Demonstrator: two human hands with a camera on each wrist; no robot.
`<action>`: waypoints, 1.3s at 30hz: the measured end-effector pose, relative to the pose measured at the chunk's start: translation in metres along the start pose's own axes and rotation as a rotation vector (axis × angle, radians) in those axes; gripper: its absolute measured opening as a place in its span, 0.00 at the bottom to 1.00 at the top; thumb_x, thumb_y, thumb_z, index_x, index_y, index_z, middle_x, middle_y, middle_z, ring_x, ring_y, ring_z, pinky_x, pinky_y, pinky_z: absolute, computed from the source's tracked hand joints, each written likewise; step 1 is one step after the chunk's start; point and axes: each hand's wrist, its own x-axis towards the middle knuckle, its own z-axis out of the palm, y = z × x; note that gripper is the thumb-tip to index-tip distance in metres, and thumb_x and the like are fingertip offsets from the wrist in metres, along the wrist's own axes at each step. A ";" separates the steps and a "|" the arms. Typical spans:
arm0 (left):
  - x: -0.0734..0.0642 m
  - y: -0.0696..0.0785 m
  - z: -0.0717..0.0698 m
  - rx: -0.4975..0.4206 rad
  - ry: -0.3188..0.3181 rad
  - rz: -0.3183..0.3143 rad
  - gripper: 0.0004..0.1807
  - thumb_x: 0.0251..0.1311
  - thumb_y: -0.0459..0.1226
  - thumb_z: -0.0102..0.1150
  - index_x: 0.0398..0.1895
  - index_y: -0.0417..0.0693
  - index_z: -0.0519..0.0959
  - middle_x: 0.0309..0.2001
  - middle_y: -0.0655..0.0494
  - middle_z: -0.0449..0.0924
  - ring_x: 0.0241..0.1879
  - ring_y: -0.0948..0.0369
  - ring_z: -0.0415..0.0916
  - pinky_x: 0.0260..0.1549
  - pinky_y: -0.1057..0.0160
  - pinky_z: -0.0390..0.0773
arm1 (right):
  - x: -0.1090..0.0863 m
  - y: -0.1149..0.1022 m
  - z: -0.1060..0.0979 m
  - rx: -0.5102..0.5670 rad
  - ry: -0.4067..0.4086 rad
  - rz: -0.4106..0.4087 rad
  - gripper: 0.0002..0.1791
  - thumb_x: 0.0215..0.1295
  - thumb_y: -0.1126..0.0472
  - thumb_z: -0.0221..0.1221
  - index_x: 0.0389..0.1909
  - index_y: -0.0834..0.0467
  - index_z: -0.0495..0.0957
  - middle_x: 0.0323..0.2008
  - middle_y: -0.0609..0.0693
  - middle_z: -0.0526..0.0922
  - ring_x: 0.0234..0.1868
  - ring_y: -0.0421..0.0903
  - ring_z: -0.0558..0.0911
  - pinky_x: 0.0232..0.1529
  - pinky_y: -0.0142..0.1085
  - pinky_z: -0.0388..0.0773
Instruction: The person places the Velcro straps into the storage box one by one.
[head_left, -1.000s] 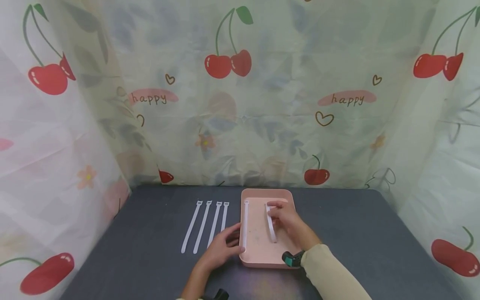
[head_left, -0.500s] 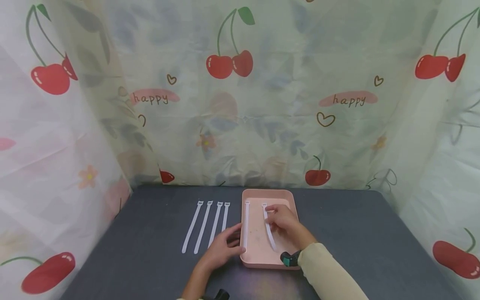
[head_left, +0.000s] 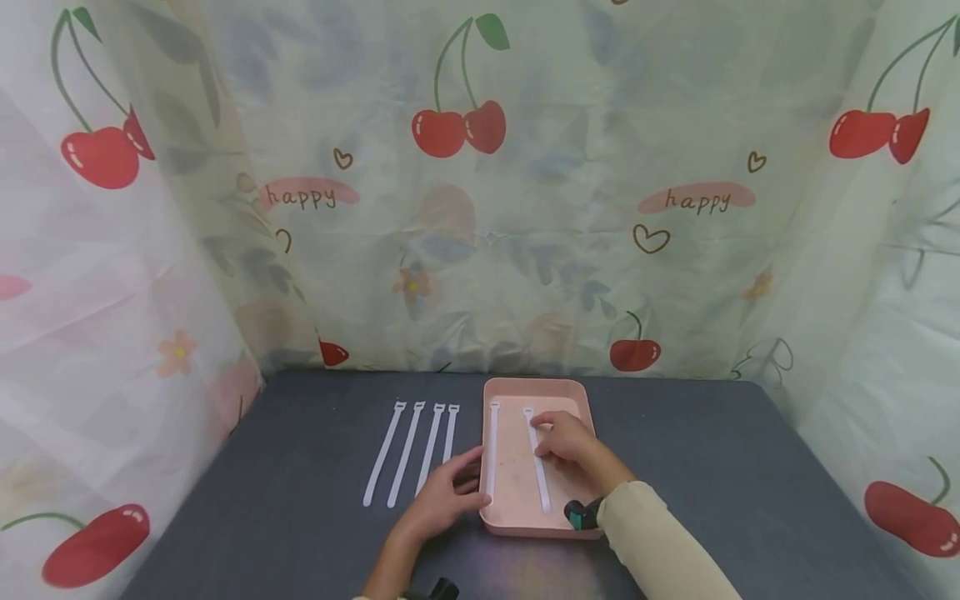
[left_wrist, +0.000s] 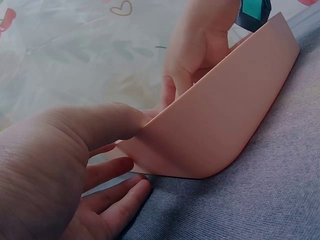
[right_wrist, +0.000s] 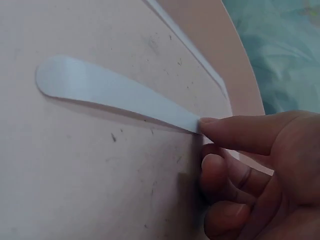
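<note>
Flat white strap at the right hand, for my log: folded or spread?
Spread: the flat white strap runs unfolded from the right hand to its rounded end.

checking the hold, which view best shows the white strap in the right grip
The right wrist view: the white strap shows close up, pinched in the right grip. The head view shows it smaller, far end included; in the left wrist view the tray hides it.

Six white straps [head_left: 492, 450], one pink tray [head_left: 516, 492], two hands [head_left: 447, 500]

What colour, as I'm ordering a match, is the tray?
The tray is pink, clearest in the head view.
</note>
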 end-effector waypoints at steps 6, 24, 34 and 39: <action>0.000 -0.002 -0.001 0.015 -0.003 0.018 0.40 0.53 0.29 0.68 0.70 0.36 0.63 0.65 0.35 0.66 0.61 0.44 0.69 0.58 0.53 0.71 | -0.002 -0.006 0.000 -0.110 0.003 -0.018 0.30 0.50 0.71 0.69 0.57 0.56 0.78 0.27 0.55 0.80 0.09 0.42 0.71 0.12 0.31 0.69; 0.001 -0.003 0.000 0.012 -0.007 0.027 0.40 0.53 0.29 0.68 0.70 0.36 0.63 0.64 0.35 0.67 0.60 0.43 0.70 0.57 0.53 0.72 | 0.006 -0.014 0.022 -0.093 0.077 -0.097 0.29 0.51 0.67 0.69 0.57 0.57 0.78 0.44 0.58 0.80 0.10 0.44 0.71 0.14 0.34 0.69; -0.001 0.003 -0.001 -0.003 -0.022 0.037 0.38 0.53 0.27 0.66 0.69 0.32 0.62 0.65 0.32 0.64 0.60 0.40 0.69 0.58 0.50 0.71 | 0.006 -0.026 0.028 -0.196 0.085 -0.108 0.29 0.49 0.65 0.70 0.57 0.57 0.79 0.45 0.56 0.81 0.18 0.45 0.76 0.20 0.34 0.71; 0.001 -0.007 -0.001 0.016 -0.019 0.022 0.39 0.54 0.29 0.67 0.70 0.36 0.63 0.65 0.36 0.65 0.61 0.44 0.69 0.57 0.54 0.72 | 0.006 -0.027 0.030 -0.185 0.068 -0.080 0.29 0.50 0.65 0.70 0.57 0.56 0.78 0.44 0.56 0.80 0.13 0.44 0.72 0.15 0.33 0.67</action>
